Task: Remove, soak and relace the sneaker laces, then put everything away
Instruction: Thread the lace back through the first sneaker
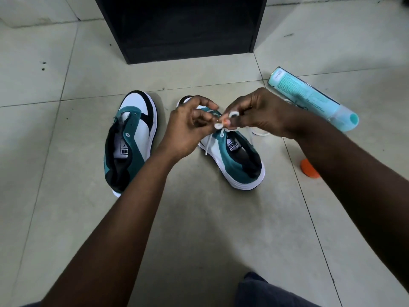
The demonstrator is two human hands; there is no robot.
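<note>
2 teal, white and black sneakers sit on the pale tiled floor (66,218). The left sneaker (130,138) has no lace in its holes. Just right of it, the left hand (188,127) curls its fingers and pinches a loop of the thin white lace (218,126). The right hand (254,114) pinches another loop of the same lace. Both hands meet above the right sneaker (236,156), and the lace runs down into its top holes. Far behind stands a black open-front box (181,25). To the right, a light blue spray can (309,98) lies on its side. Near it sits a small orange cap (308,168).
</note>
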